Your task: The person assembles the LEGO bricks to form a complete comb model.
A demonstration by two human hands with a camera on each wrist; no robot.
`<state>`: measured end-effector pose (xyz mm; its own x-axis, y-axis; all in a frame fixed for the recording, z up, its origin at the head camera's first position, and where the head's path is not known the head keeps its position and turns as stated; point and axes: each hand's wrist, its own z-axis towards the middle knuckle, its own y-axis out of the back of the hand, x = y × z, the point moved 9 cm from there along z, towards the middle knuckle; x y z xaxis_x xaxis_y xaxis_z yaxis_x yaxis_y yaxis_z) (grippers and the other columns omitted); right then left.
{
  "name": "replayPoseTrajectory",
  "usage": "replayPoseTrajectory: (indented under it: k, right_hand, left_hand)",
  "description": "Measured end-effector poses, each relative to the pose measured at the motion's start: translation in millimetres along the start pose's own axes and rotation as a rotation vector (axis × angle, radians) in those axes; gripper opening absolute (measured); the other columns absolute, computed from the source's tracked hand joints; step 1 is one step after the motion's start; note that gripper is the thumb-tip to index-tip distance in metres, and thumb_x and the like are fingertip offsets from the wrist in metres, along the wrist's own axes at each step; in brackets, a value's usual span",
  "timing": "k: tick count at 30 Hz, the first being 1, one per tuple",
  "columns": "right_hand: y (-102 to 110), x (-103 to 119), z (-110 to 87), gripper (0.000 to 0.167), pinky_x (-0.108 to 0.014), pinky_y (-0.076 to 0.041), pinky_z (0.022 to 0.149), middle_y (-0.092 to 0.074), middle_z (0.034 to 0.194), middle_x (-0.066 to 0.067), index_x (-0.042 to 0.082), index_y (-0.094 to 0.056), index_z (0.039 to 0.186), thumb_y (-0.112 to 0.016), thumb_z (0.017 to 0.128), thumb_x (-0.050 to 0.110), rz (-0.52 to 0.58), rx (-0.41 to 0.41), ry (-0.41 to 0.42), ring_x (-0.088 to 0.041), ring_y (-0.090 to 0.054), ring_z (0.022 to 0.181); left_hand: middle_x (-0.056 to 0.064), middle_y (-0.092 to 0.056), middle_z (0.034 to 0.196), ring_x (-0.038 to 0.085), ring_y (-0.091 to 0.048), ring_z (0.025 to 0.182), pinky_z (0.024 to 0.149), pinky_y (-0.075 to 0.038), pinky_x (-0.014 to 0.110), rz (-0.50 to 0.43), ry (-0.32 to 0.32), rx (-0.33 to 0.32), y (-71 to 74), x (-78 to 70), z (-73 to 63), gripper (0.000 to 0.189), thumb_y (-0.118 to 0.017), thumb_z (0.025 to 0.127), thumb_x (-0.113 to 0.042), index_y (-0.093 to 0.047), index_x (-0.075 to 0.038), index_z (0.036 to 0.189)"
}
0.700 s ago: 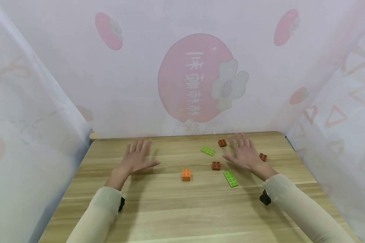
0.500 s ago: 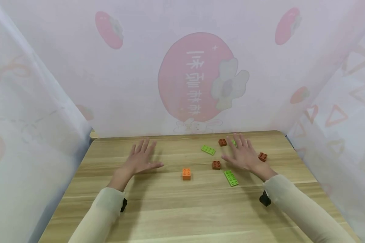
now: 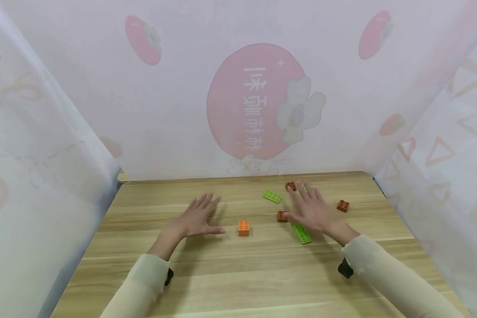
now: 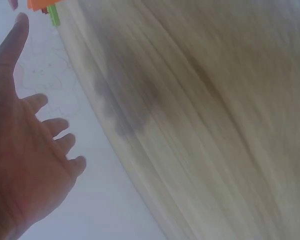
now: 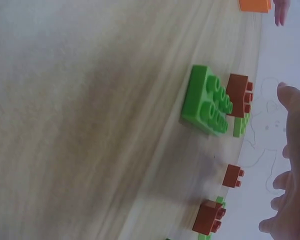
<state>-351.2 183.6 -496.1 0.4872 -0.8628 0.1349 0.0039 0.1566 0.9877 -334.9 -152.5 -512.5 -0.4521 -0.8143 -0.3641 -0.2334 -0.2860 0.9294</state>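
Note:
My left hand hovers with spread fingers left of an orange building brick, holding nothing; the left wrist view shows its palm and a shadow on the wood. My right hand is spread above the loose bricks, also holding nothing. Its thumb overlaps the edge of a brown brick in the head view. Close below lies a long green brick, which the right wrist view shows standing apart from the palm. Beyond the fingers a second brown brick is partly covered, as is a small green piece.
A flat green brick lies toward the back of the wooden table. To the right of the right hand sits another brown brick. Pale printed curtains enclose the table at the back and both sides.
The left hand has moved right and nearer the front, toward the orange brick. The right hand has shifted slightly left, uncovering the brown brick at the right. The bricks have stayed put.

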Motion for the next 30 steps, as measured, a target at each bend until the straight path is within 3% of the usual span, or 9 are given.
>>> replayPoseTrajectory:
  k: [5, 15, 21, 30]
  right_hand:
    - [-4, 12, -4.4, 0.088, -0.075, -0.022, 0.122, -0.019, 0.171, -0.029, 0.006, -0.027, 0.167, -0.058, 0.104, 0.06, -0.016, -0.02, 0.041, -0.053, -0.017, 0.158]
    - [-13, 27, -9.3, 0.085, -0.069, -0.029, 0.123, -0.035, 0.165, -0.03, 0.002, -0.033, 0.164, -0.06, 0.105, 0.056, -0.016, -0.035, 0.11, -0.051, -0.032, 0.153]
    - [-20, 27, -8.9, 0.079, -0.066, -0.038, 0.119, -0.048, 0.157, -0.027, 0.0, -0.038, 0.161, -0.061, 0.106, 0.051, 0.028, -0.035, 0.099, -0.046, -0.045, 0.145]
    - [-29, 28, -5.2, 0.07, -0.063, -0.047, 0.111, -0.059, 0.145, -0.022, -0.002, -0.05, 0.153, -0.069, 0.104, 0.043, 0.079, -0.051, 0.082, -0.042, -0.056, 0.135]
  left_hand:
    - [0.027, -0.014, 0.174, 0.046, -0.011, 0.161, 0.128, -0.01, 0.068, -0.057, -0.036, 0.038, -6.6, -13.6, -2.0, 0.11, -0.073, 0.091, -0.067, -0.023, -0.008, 0.169]
    - [0.029, -0.02, 0.171, 0.048, -0.02, 0.159, 0.127, -0.019, 0.067, -0.147, -0.102, 0.042, -10.1, -33.7, 1.2, 0.103, -0.078, 0.091, -0.06, -0.032, -0.004, 0.165]
    - [0.028, -0.025, 0.17, 0.049, -0.029, 0.155, 0.125, -0.028, 0.064, -0.184, -0.096, 0.034, -17.3, -39.4, 5.9, 0.102, -0.082, 0.089, -0.056, -0.037, -0.005, 0.164]
    - [0.028, -0.029, 0.168, 0.049, -0.032, 0.154, 0.123, -0.033, 0.065, -0.275, -0.087, 0.075, -27.9, -47.1, 12.1, 0.094, -0.084, 0.091, -0.047, -0.04, -0.003, 0.161]
